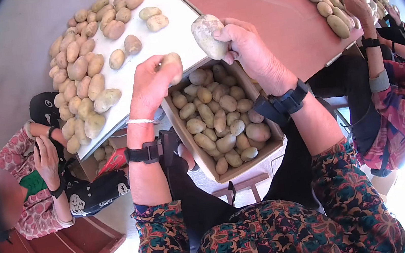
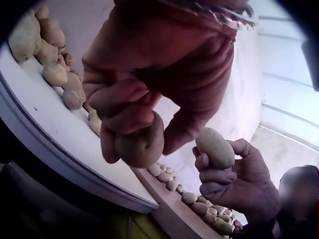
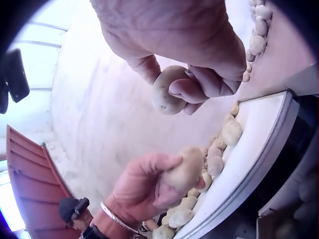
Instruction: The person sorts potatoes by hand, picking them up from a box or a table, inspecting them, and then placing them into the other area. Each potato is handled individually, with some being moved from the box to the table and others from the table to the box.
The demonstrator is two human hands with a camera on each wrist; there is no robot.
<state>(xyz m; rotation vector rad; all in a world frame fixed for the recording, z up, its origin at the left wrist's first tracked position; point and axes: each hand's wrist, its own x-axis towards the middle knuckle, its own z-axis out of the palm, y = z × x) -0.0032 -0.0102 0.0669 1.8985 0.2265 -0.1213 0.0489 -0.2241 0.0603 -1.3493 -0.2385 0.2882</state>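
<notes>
Large potato (image 1: 208,35): pale, dusty, oblong, greyish-white skin with faint dark specks. It sits above the far edge of the cardboard box (image 1: 207,164), just at the near rim of the white board (image 1: 166,6). The right hand (image 1: 249,51) is clamped on it, fingers curled over one end, thumb under; the right wrist view confirms the wrap.

Smaller potato (image 1: 172,65): browner, rounder, with eye dimples clear in the left wrist view. The left hand (image 1: 152,84) pinches it between curled fingers and thumb, over the box's left corner and touching nothing else that I can see.

My judgement on doing this step well: keep both tubers lifted clear of the box contents, turn each in the fingers so all sides face the head camera, and hold with fingertips rather than palm so the skin stays visible. I would lay them down, not drop them, to avoid bruising.

Outward: the box is filled with similar potatoes. The white board carries a loose heap (image 1: 77,71) along its left side. A reddish table (image 1: 279,9) to the right holds another row (image 1: 329,2), where another person's hand (image 1: 356,3) reaches.
</notes>
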